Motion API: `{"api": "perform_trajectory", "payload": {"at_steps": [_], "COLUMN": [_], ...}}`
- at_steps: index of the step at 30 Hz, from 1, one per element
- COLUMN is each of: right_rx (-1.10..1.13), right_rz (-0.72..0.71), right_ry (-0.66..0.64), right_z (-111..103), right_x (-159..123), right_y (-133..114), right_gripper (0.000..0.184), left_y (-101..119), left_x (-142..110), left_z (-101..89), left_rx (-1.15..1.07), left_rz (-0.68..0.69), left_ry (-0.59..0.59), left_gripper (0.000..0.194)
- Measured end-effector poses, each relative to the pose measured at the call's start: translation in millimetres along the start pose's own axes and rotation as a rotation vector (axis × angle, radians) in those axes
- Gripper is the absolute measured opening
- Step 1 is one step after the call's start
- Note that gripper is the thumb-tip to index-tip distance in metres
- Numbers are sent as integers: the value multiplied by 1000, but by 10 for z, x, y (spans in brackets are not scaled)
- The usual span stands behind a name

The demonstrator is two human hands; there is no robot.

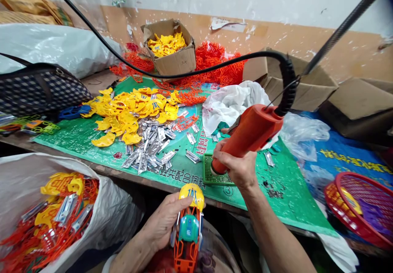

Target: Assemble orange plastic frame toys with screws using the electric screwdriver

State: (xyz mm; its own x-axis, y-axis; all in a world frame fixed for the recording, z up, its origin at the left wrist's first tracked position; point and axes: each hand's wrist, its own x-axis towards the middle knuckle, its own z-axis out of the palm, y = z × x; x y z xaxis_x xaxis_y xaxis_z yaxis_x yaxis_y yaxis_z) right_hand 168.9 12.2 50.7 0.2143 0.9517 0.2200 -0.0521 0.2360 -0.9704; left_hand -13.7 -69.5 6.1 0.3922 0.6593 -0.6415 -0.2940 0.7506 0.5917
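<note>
My left hand (pixel 162 222) is closed around a small toy assembly (pixel 188 228) with an orange frame, a teal middle piece and a yellow cap, held low in front of me. My right hand (pixel 238 164) grips an orange electric screwdriver (pixel 250 131) with a black coiled cord, its tip pressed down on a small green perforated tray (pixel 211 177) on the green mat (pixel 184 162). A pile of yellow plastic parts (pixel 132 111) and a heap of silver metal strips (pixel 150 148) lie on the mat to the left.
A cardboard box (pixel 172 46) of yellow parts and orange plastic frames (pixel 215 62) sit at the back. A white bag (pixel 46 207) of mixed parts is at lower left, a red basket (pixel 362 205) at right, and a checked bag (pixel 37 86) at far left.
</note>
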Motion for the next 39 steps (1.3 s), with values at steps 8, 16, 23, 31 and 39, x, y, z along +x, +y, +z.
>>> {"api": "perform_trajectory", "payload": {"at_steps": [8,16,23,31,39], "right_rx": [-12,48,253,287,223], "right_rz": [-7,-37,-63,11,23], "right_ry": [26,39,-64,-125,-154], "right_z": [23,-7,54,204,267], "right_x": [-22,24,-170,-421,-432], "right_y": [-25,-106,-446,-436,-367], "right_gripper": [14,12,20,34,11], "left_y": [-125,-147,-202,-189,-157], "left_x": [-71,-69,-25,-26,-30], "left_z": [38,67,26,65,71], "left_rx": [-31,-51,-107,-174,-187], "left_rz": [18,29,59,71,84], "left_ry": [25,-9,-3,0,-35], "left_gripper": [39,39,37,37,39]}}
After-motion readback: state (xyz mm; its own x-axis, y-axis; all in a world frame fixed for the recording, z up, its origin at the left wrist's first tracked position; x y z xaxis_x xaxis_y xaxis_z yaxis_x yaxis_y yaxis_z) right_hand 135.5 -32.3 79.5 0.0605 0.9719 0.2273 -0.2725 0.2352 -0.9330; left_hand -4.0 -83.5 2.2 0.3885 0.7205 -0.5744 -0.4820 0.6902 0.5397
